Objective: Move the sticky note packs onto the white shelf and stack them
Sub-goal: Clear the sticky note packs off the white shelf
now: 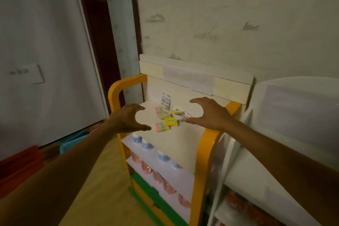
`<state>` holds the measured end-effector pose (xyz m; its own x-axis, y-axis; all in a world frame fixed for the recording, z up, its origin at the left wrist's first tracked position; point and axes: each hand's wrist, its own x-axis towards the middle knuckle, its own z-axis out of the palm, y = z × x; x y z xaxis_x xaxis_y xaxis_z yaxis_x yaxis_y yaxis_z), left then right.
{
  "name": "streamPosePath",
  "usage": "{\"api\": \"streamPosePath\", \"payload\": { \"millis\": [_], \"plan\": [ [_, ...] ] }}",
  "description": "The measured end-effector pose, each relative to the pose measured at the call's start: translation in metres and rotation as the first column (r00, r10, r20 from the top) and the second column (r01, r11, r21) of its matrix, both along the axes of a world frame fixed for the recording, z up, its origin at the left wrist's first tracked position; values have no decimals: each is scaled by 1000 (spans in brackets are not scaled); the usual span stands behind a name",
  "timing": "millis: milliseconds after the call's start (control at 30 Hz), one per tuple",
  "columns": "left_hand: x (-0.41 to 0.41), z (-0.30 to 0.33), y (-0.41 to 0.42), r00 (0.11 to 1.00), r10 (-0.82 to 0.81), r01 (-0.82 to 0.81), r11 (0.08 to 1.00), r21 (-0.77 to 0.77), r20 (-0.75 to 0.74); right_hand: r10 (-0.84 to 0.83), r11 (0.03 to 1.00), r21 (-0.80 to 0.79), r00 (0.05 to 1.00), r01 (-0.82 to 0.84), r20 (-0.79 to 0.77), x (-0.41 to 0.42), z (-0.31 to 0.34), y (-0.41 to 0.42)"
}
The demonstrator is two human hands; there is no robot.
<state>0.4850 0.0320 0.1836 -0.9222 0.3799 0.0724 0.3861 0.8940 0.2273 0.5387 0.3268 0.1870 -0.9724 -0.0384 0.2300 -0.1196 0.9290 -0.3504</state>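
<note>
Both hands hung over the top white shelf [183, 139] of the yellow-framed rack [205, 152], the left hand [128, 118] and right hand [209, 113] each in a wide, curved grip with thumb and fingers spread, holding nothing. Between them the sticky note packs [169, 118] lay loosely scattered on that shelf, some overlapping, none stacked neatly, with one white pack [166, 101] leaning upright at the back; the lower shelves held blue-capped containers [146, 145] and pink packets [157, 177]

print shows on the wall sign [27, 74] and an upright pack [166, 101], all too blurred to read.
</note>
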Motion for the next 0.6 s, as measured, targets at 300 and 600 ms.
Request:
{"api": "streamPosePath", "payload": {
  "millis": [300, 600],
  "plan": [
    [-87, 2, -91, 998, -58, 58, 996, 65, 5, -72, 997, -13, 996, 72, 49, -93, -24, -100],
    [-192, -27, -92, 989, -144, 143, 990, 15, 46, -141, 990, 10, 986, 141, 91, -172, -45, -105]
  ]
}}
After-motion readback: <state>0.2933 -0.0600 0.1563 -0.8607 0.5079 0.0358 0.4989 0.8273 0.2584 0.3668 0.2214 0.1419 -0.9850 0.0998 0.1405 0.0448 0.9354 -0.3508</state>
